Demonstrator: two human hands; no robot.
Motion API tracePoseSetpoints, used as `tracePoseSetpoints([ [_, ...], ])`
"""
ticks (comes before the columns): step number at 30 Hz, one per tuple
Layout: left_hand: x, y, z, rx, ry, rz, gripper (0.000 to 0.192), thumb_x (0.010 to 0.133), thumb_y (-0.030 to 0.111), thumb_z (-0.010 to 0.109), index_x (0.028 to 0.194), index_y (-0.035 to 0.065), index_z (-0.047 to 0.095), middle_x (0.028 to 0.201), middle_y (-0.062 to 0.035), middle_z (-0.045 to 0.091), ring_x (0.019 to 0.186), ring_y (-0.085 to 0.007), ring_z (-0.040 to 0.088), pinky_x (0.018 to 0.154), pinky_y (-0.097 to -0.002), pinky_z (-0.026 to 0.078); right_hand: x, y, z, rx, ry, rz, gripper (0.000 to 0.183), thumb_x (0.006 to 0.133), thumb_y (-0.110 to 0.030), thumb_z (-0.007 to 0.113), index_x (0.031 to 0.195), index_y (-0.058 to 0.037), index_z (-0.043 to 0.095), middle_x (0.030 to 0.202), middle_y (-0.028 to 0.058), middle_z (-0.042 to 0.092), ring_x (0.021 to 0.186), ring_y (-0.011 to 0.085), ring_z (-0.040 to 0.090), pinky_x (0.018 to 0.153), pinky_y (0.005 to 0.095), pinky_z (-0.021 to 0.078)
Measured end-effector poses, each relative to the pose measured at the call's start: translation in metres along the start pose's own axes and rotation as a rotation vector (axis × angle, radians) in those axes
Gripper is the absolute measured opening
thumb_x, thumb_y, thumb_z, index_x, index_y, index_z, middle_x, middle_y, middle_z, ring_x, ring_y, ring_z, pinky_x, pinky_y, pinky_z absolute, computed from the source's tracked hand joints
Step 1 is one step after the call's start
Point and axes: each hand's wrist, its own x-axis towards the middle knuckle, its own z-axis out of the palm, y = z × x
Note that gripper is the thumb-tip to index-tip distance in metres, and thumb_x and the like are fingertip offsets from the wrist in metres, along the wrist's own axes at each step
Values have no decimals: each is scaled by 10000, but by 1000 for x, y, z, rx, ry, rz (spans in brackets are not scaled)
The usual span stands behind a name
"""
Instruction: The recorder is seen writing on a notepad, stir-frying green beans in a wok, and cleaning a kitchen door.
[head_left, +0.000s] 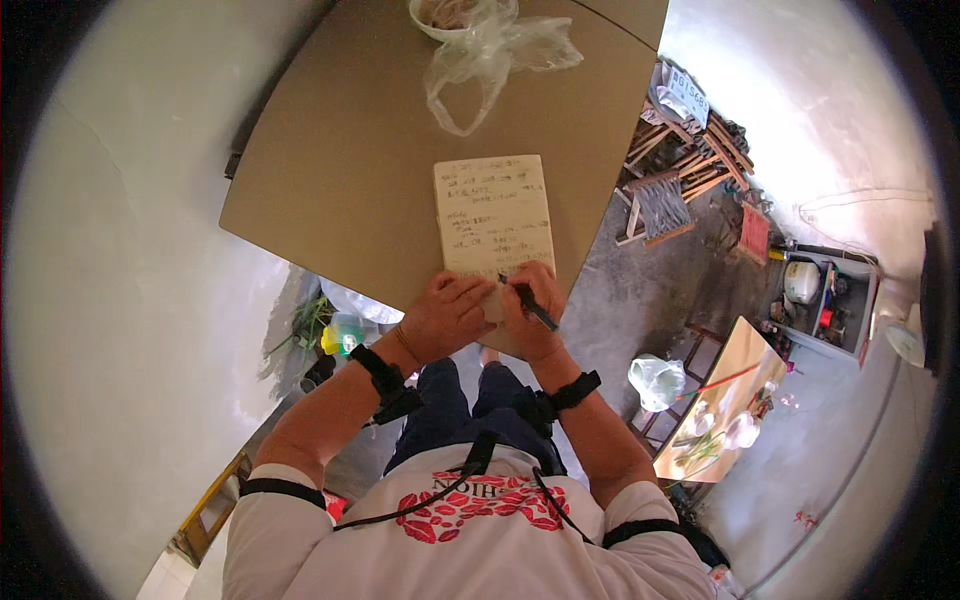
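A notebook (495, 217) with handwriting on its page lies near the front edge of a brown table (337, 165). My right hand (534, 304) grips a dark pen (536, 306), its tip at the lower lines of the page. Beside it, my left hand (448, 313) rests with its fingers on the page's lower left part, apparently holding nothing. Beyond the notebook are a clear plastic bag (480, 67) and a white bowl (450, 30) with brownish contents, at the top of the view.
Wooden folding stools (664, 208) are heaped on the floor to the right. Nearby stand a grey sink unit (817, 330) and a low table (720, 420) with dishes and green stalks. A white plastic bag (656, 381) hangs beside it. A wall runs along the left.
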Motion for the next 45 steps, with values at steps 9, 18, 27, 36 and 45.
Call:
tracePoseSetpoints([
  [9,-4,-3,3,-42,54,22,284,704,228,710,860,58,544,1072,-123,587,1020,-260,536,844,-439,407,5,-3,5,-44,30,-5,70,666,-68,577,689,-45,515,630,112,493,609,311,515,638,388,424],
  [18,-5,-3,3,-38,52,24,281,713,238,707,864,64,546,1076,-122,591,1011,-259,544,847,-437,410,9,-6,3,-43,10,-23,99,645,-26,591,682,-46,502,620,105,480,597,297,513,639,375,425],
  [27,-5,-3,3,-29,50,19,248,718,244,697,800,68,544,1067,-127,594,1012,-255,546,844,-440,412,6,-4,-2,14,-46,20,72,697,8,563,748,-13,517,696,114,520,676,280,520,611,337,426],
  [36,-5,-2,2,-34,45,15,239,719,246,689,785,72,539,1066,-133,592,1012,-261,544,846,-437,412,9,-8,2,-45,-29,-5,89,690,2,591,744,-24,525,672,112,516,663,284,516,617,352,420],
  [45,-7,-4,4,-19,27,27,242,705,263,691,798,90,549,1079,-128,589,1015,-260,542,852,-437,404,12,-11,3,-59,-14,-10,83,665,-10,594,704,-35,525,639,107,511,606,295,534,646,374,436],
])
